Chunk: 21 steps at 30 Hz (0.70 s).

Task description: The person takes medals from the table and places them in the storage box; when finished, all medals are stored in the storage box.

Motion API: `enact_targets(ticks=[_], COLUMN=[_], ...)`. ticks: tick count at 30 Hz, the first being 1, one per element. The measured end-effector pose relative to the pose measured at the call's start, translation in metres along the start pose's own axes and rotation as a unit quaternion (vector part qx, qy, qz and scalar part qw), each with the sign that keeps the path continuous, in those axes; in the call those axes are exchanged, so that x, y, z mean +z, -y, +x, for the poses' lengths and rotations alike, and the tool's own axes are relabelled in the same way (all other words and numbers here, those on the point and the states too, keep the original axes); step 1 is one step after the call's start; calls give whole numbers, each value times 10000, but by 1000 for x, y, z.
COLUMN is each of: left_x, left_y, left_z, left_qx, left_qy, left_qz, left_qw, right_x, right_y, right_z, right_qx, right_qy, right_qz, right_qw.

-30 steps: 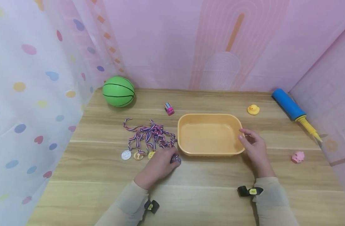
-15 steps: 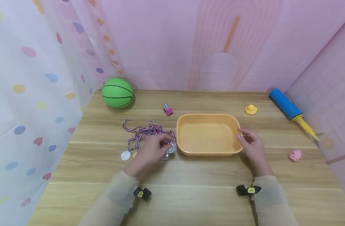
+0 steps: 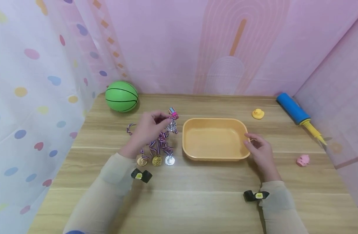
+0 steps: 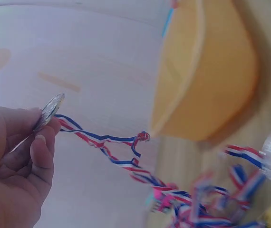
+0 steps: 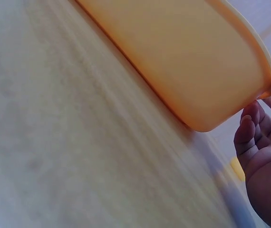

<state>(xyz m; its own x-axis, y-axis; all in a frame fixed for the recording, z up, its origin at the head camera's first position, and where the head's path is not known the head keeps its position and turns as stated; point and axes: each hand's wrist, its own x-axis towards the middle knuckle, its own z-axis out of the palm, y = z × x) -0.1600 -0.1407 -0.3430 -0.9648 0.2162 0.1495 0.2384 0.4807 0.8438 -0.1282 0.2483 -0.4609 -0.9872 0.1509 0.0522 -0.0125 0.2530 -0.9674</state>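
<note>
Silver medal [image 3: 171, 125] pinched in left hand [image 3: 147, 130]; right hand [image 3: 259, 152], loosely curled, touches tub [image 3: 214, 156].

Left hand [image 3: 149, 130] is raised off the desk [image 3: 196, 201], forearm running up from bottom left in a beige sleeve [image 3: 108, 182]. Its fingers [image 4: 43, 147] are curled, thumb and forefinger pinching a silver medal [image 4: 49, 110] by the edge; the ribbon [image 4: 107, 147] trails down from the grip. Right hand [image 3: 259, 152] sits low at the right end of the tub [image 3: 214, 156], wrist straight, forearm coming in from bottom right. Its fingers [image 5: 247, 135] are loosely bent just beside the rim; actual contact can't be made out. Black strap on each wrist.
</note>
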Motion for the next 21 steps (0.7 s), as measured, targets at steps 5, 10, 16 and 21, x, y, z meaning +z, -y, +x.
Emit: enact_targets(ticks=[5,10,16,21], left_x=[-6,-11,-6,0], left_y=[-22,-45,-70,-90], left_z=[17,34,47,54], left_qx=[308,460,649,929], left_qy=[-489,-922,-788,-579], left_qz=[-399,-812,-1327,-1611], left_qw=[9975,9914,9859,9808], right_x=[-1,-1,-1,-1], right_y=[-1,-2,-3,-3], right_z=[-1,0,-1,0], right_qx=[-44,-2,7,13], right_qy=[6,40,73,122], right_qz=[22,87,124,77], right_qw=[10000,10000,9999,9999])
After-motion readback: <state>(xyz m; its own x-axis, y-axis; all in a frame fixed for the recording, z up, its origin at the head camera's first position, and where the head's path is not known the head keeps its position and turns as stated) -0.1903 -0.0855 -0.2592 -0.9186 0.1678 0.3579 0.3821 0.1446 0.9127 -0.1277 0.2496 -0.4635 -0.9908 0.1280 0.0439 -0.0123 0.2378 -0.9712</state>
